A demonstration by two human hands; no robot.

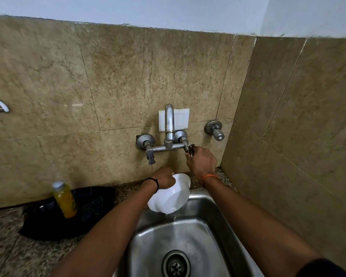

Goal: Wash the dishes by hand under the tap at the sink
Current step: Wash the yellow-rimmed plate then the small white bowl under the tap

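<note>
The left hand [164,179] grips the rim of a white bowl [171,196], tilted over the steel sink [188,240] just below it; water trickles from the bowl's lower edge. The right hand [201,161] curls round the tap's right handle [190,149], above the bowl.

Glossy steel sink [206,232], seemingly plastic bowl [173,196]

At frame centre, the left hand [164,177] is curled in a grip while the right hand [201,161], slightly higher, pinches with its fingers.
</note>
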